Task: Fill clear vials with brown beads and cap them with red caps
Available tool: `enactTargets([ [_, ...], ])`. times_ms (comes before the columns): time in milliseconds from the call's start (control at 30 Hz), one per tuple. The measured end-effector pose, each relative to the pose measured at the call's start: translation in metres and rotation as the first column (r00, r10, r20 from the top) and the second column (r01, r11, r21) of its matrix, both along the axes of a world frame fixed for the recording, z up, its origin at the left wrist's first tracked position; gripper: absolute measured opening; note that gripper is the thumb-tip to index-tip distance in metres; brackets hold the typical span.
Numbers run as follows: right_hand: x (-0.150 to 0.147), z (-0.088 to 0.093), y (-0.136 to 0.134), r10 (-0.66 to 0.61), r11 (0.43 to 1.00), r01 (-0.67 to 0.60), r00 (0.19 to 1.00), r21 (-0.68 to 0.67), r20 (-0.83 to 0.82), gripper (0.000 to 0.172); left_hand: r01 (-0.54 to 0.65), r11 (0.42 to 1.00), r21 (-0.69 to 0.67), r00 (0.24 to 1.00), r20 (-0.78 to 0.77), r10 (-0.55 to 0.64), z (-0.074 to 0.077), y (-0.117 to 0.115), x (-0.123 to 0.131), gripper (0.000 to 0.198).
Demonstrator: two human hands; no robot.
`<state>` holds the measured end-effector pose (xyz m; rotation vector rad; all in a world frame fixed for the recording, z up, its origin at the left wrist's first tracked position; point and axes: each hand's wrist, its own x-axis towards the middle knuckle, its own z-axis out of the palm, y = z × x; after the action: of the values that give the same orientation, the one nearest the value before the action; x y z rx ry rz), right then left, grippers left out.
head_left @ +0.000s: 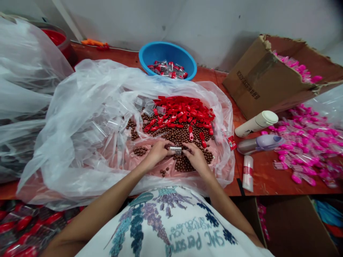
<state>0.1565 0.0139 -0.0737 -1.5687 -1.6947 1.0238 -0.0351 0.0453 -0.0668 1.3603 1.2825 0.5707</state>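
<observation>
My left hand point(160, 151) pinches one end of a small clear plastic tube point(175, 150), held sideways just above the brown balls point(184, 163). At the tube's other end is my right hand point(194, 154), its fingers bent close to the tube and the balls. Whether the tube has anything in it is too small to tell. Beyond my hands lies a heap of red plastic caps point(184, 110), with a few strays nearer my right hand. Empty clear tubes point(93, 134) lie to the left, partly under the plastic sheet point(61, 160).
A blue basin point(142, 59) of red-capped tubes stands at the back. On the right are a cardboard box point(249, 76), a white bottle point(253, 125), a grey-lilac bottle point(254, 143), a small tube-like container point(248, 175) and a pile of pink-capped pieces point(302, 153). Filled plastic bags point(24, 89) rise at left.
</observation>
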Motion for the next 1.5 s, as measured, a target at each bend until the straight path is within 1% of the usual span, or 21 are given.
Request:
enactTargets([
  [67,-0.002,-0.005,-0.001,-0.049,0.997,0.038,0.984,-0.071,-0.169,0.034,-0.018,0.999,-0.037,0.998,0.053,0.020,0.001,-0.002,-0.001,0.028],
  [133,-0.004,-0.008,-0.002,-0.116,0.984,0.063,0.936,-0.167,-0.332,0.034,-0.044,0.995,-0.092,0.991,0.124,0.056,0.000,-0.005,-0.001,0.029],
  [200,-0.006,-0.005,-0.002,-0.180,0.968,0.077,0.876,-0.239,-0.448,0.035,-0.074,0.987,-0.145,0.974,0.201,0.103,-0.002,-0.008,-0.002,0.031],
  [333,-0.010,0.008,-0.004,-0.257,0.956,0.129,0.800,-0.263,-0.541,0.040,-0.081,0.956,-0.283,0.914,0.361,0.184,-0.005,-0.017,-0.003,0.042],
  [400,-0.010,0.014,-0.005,-0.262,0.957,0.138,0.790,-0.255,-0.554,0.038,-0.066,0.936,-0.346,0.885,0.413,0.215,-0.005,-0.021,-0.004,0.051],
  [467,-0.007,0.017,-0.005,-0.244,0.960,0.121,0.800,-0.252,-0.548,0.034,-0.072,0.923,-0.377,0.868,0.433,0.244,-0.003,-0.025,-0.004,0.055],
  [533,0.000,0.016,-0.001,-0.218,0.968,0.124,0.844,-0.216,-0.490,0.030,-0.075,0.917,-0.391,0.859,0.442,0.259,-0.002,-0.028,-0.006,0.053],
  [567,0.004,0.014,0.002,-0.202,0.976,0.145,0.881,-0.162,-0.427,0.028,-0.076,0.915,-0.396,0.853,0.449,0.265,-0.001,-0.029,-0.007,0.052],
  [633,0.016,0.010,0.010,-0.170,0.984,0.176,0.958,0.006,-0.229,0.024,-0.067,0.902,-0.426,0.841,0.463,0.281,0.000,-0.032,-0.009,0.052],
  [700,0.025,0.007,0.021,-0.150,0.977,0.149,0.989,0.154,-0.002,0.023,-0.071,0.879,-0.472,0.820,0.474,0.321,0.003,-0.034,-0.011,0.054],
  [800,0.031,0.005,0.039,-0.140,0.969,0.080,0.957,0.235,0.253,0.027,-0.089,0.865,-0.494,0.766,0.521,0.376,0.013,-0.039,-0.014,0.051],
  [933,0.022,0.005,0.057,-0.148,0.962,0.010,0.860,0.273,0.489,0.033,-0.115,0.890,-0.441,0.711,0.589,0.383,0.027,-0.043,-0.017,0.043],
  [1033,0.014,0.004,0.065,-0.123,0.968,-0.031,0.808,0.250,0.576,0.036,-0.179,0.898,-0.402,0.683,0.606,0.408,0.029,-0.044,-0.019,0.036],
  [1100,0.013,0.003,0.068,-0.077,0.974,-0.068,0.802,0.218,0.592,0.036,-0.209,0.892,-0.402,0.663,0.612,0.431,0.028,-0.043,-0.020,0.036],
  [1167,0.015,0.003,0.069,-0.025,0.980,-0.095,0.811,0.175,0.584,0.039,-0.219,0.878,-0.426,0.652,0.606,0.456,0.026,-0.044,-0.021,0.041],
  [1233,0.018,0.004,0.067,0.006,0.988,-0.089,0.839,0.127,0.544,0.043,-0.212,0.868,-0.450,0.649,0.599,0.469,0.026,-0.044,-0.021,0.045],
  [1300,0.020,0.006,0.061,-0.007,0.995,-0.039,0.900,0.097,0.436,0.042,-0.200,0.857,-0.475,0.646,0.594,0.480,0.026,-0.045,-0.021,0.044],
  [1333,0.019,0.008,0.057,-0.028,0.996,-0.002,0.940,0.087,0.340,0.040,-0.196,0.849,-0.491,0.642,0.590,0.490,0.027,-0.045,-0.021,0.042],
  [1400,0.015,0.012,0.047,-0.063,0.997,0.060,0.996,0.052,0.069,0.038,-0.200,0.825,-0.528,0.624,0.581,0.523,0.029,-0.045,-0.021,0.038],
  [1433,0.012,0.015,0.041,-0.066,0.997,0.068,0.995,0.022,-0.080,0.038,-0.203,0.816,-0.541,0.614,0.579,0.537,0.030,-0.045,-0.020,0.035],
  [1500,0.004,0.022,0.030,-0.054,0.998,0.040,0.941,-0.050,-0.335,0.038,-0.204,0.812,-0.547,0.600,0.585,0.545,0.031,-0.044,-0.019,0.030],
])
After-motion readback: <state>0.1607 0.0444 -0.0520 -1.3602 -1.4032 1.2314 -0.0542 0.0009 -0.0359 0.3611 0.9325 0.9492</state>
